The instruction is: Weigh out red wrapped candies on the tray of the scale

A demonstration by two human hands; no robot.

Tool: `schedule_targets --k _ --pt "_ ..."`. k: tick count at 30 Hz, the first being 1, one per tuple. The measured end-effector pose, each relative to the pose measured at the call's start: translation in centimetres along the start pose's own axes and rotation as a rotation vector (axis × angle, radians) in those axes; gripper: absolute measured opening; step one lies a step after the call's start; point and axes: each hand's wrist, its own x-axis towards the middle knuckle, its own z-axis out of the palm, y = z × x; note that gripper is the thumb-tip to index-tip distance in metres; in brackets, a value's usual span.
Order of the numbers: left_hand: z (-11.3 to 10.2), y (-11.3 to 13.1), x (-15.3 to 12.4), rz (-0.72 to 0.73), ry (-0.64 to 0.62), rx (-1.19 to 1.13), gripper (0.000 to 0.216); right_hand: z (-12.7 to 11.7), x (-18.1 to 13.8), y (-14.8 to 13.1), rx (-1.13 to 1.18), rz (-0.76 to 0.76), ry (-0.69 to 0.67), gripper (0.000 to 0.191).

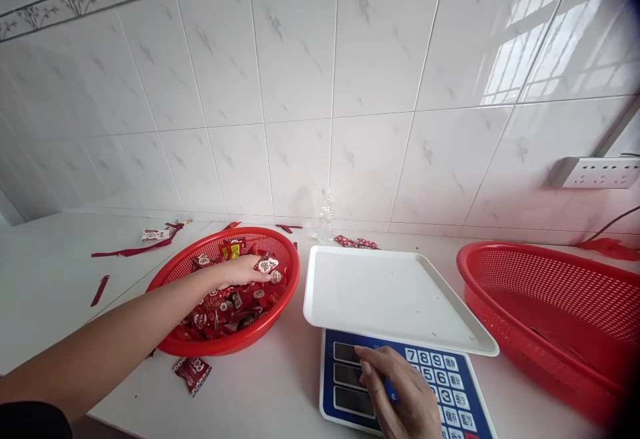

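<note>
My left hand reaches into a round red basket full of red-wrapped candies and pinches one wrapped candy above the pile. My right hand rests on the blue keypad panel of an electronic scale, its fingers curled and a fingertip on the panel near the displays. The scale's white tray has nothing on it.
A second red basket stands at the right. A loose candy lies in front of the left basket. Red wrapper scraps and a clear bottle lie by the tiled wall. A power strip hangs at the right.
</note>
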Motion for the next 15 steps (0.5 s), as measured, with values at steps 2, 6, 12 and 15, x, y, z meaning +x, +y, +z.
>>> schedule_targets --k 2,6,12,15 --pt "-0.3 0.6 -0.2 -0.006 0.03 -0.048 0.04 0.0 0.1 0.0 0.001 -0.004 0.011 0.02" --pt "-0.9 2.1 -0.6 0.015 0.101 -0.116 0.041 0.2 0.2 0.1 -0.001 0.006 0.031 0.019" --pt "-0.3 5.7 -0.4 0.105 0.085 -0.178 0.039 0.4 0.2 0.2 -0.013 0.019 0.044 0.018" --pt "2.1 8.4 0.2 0.189 0.006 -0.159 0.035 0.4 0.2 0.4 -0.03 0.022 0.081 0.02"
